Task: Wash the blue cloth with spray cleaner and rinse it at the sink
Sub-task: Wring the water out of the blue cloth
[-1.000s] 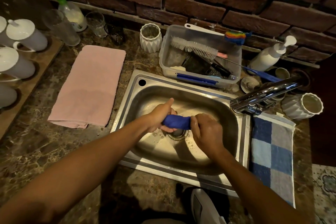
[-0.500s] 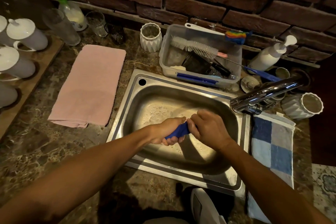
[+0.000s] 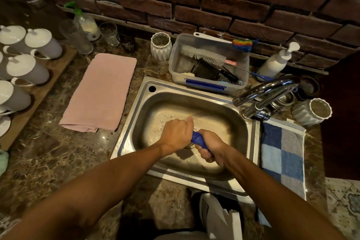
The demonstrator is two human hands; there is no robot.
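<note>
The blue cloth [image 3: 198,140] is twisted into a tight roll over the middle of the steel sink [image 3: 134,115]. My left hand [image 3: 177,134] grips its upper end with the thumb sticking up. My right hand [image 3: 211,149] grips its lower end, fingers curled round it. Only a short blue stretch shows between the two fists, above the drain. Soapy bubbles lie on the basin floor at the left. The spray bottle [image 3: 85,23] with a green trigger stands at the back left by the brick wall. No water runs from the chrome tap [image 3: 263,91].
A pink towel [image 3: 103,91] lies left of the sink. A clear tub of brushes [image 3: 208,64] sits behind it, with a white pump bottle [image 3: 276,62] and ribbed white cups [image 3: 311,111] to the right. A blue checked towel [image 3: 282,154] is at the right rim. White lidded jugs [image 3: 27,68] stand far left.
Both hands have kept wringing the cloth: the left fist has rolled over on top with its thumb up, the right has dropped lower and nearer, and the roll now slants down to the right.
</note>
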